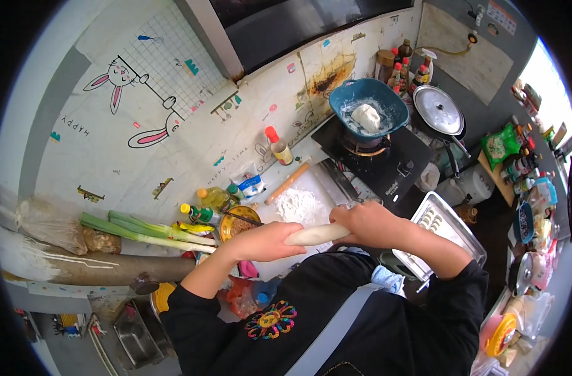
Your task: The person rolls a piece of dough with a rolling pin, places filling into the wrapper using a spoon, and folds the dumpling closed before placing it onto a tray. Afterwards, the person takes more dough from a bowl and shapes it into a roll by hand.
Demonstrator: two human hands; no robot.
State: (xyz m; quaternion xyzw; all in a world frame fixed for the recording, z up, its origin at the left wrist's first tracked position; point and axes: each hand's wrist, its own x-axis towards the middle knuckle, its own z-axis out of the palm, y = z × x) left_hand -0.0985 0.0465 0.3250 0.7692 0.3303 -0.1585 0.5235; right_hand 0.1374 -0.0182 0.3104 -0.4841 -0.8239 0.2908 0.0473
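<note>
A thick roll of pale dough point(317, 235) stretches between my two hands, held above the white work surface. My left hand point(268, 242) is wrapped round its left end, and my right hand point(365, 223) grips the right end. Just beyond the dough lies a heap of white flour point(298, 205), with a wooden rolling pin point(288, 183) to its left. A yellow bowl of filling point(239, 223) with dark chopsticks across it stands near my left hand. To the right, a metal tray point(449, 235) holds several small dumplings point(431, 220).
On the black stove point(386, 169) sits a teal basin point(369, 113) with a lump of dough point(366, 117). A lidded pan point(439, 110) stands to its right. Leeks point(148, 233), oil and sauce bottles point(201, 214) are at the left. A red-capped bottle point(278, 146) stands by the wall.
</note>
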